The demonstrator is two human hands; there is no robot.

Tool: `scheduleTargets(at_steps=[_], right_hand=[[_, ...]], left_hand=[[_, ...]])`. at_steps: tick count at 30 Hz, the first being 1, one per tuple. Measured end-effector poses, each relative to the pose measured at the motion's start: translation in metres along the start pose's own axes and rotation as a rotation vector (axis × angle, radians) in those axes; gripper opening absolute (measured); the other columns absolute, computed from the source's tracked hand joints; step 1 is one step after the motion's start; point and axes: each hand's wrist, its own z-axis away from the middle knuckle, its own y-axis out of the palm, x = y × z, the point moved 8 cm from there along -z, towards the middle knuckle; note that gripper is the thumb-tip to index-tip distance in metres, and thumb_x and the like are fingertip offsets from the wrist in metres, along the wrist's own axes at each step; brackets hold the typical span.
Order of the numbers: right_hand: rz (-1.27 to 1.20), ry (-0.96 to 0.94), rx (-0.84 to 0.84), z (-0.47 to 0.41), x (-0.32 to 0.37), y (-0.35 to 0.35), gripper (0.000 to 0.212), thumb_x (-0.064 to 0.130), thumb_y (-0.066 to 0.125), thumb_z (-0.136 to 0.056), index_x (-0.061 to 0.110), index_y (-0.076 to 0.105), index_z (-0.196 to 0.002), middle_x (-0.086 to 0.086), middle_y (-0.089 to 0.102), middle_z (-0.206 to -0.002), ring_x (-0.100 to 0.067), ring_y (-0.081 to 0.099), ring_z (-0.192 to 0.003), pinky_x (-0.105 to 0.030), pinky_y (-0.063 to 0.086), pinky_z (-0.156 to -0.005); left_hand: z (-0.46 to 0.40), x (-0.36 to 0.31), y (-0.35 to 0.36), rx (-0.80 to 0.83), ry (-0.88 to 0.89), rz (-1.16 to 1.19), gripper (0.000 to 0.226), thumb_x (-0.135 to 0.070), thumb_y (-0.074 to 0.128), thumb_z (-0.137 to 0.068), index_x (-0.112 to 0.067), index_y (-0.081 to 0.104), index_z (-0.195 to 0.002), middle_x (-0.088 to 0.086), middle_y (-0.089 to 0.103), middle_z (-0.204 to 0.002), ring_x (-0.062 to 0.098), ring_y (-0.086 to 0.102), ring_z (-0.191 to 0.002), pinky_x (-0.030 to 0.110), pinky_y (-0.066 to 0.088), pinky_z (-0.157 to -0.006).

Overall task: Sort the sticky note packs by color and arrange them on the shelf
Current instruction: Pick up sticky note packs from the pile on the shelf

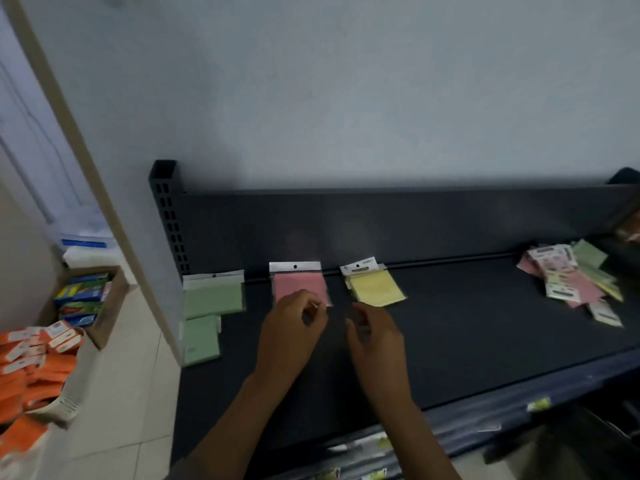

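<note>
On the dark shelf (pixel 450 323) lie sorted sticky note packs. Two green packs (pixel 212 299) sit at the far left, one behind the other. A pink pack (pixel 298 284) lies in the middle and a yellow pack (pixel 375 287) to its right. An unsorted pile of pink, green and yellow packs (pixel 571 277) lies at the right end. My left hand (pixel 292 327) hovers at the pink pack's near edge, fingers curled and holding nothing I can make out. My right hand (pixel 375 336) is just in front of the yellow pack, fingers loosely curled and empty.
A white wall edge (pixel 104 202) stands left of the shelf. On the tiled floor at left are a cardboard box of blue and green packets (pixel 85 299) and a bag of orange packs (pixel 31 362). More packets hang below the shelf's front edge (pixel 363 448).
</note>
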Motion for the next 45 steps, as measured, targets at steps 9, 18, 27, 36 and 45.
scheduleTargets(at_steps=[9, 18, 27, 36, 45], right_hand=[[-0.022, 0.014, -0.067, -0.010, -0.084, -0.094, 0.026, 0.017, 0.066, -0.096, 0.016, 0.065, -0.122, 0.006, 0.063, -0.114, -0.010, 0.062, -0.103, -0.022, 0.050, -0.090], [0.068, 0.105, -0.248, 0.009, -0.182, -0.237, 0.029, 0.021, 0.066, -0.096, 0.013, 0.065, -0.124, -0.002, 0.065, -0.119, -0.013, 0.060, -0.110, -0.014, 0.042, -0.096], [0.111, 0.238, -0.339, 0.038, -0.273, -0.347, 0.012, 0.020, 0.061, -0.096, 0.018, 0.067, -0.107, 0.004, 0.065, -0.105, -0.010, 0.060, -0.095, -0.027, 0.051, -0.084], [0.067, 0.316, -0.355, 0.023, -0.320, -0.388, 0.019, 0.026, 0.057, -0.095, 0.016, 0.067, -0.109, 0.001, 0.066, -0.105, -0.017, 0.062, -0.098, -0.027, 0.050, -0.082], [0.172, 0.276, -0.376, -0.006, -0.355, -0.410, 0.017, 0.001, 0.062, -0.086, 0.016, 0.070, -0.087, 0.000, 0.066, -0.084, -0.013, 0.059, -0.075, -0.020, 0.042, -0.064]], left_hand=[[-0.004, -0.101, 0.114, 0.079, 0.129, 0.040, 0.012, -0.033, 0.065, -0.094, -0.026, 0.066, -0.084, -0.016, 0.064, -0.080, 0.003, 0.059, -0.078, 0.030, 0.051, -0.067], [0.033, -0.220, 0.268, 0.292, 0.258, 0.100, 0.015, -0.033, 0.063, -0.097, -0.026, 0.065, -0.085, -0.014, 0.063, -0.080, 0.005, 0.060, -0.075, 0.033, 0.053, -0.065], [0.073, -0.321, 0.377, 0.438, 0.354, 0.130, 0.011, -0.035, 0.060, -0.095, -0.029, 0.062, -0.086, -0.014, 0.063, -0.080, 0.003, 0.061, -0.074, 0.033, 0.053, -0.066], [0.067, -0.361, 0.435, 0.494, 0.376, 0.074, 0.009, -0.028, 0.059, -0.098, -0.026, 0.062, -0.089, -0.013, 0.063, -0.083, 0.003, 0.061, -0.074, 0.024, 0.050, -0.066], [0.048, -0.378, 0.507, 0.643, 0.351, 0.123, 0.010, -0.027, 0.064, -0.093, -0.031, 0.062, -0.102, -0.014, 0.062, -0.098, 0.002, 0.062, -0.087, 0.031, 0.056, -0.076]])
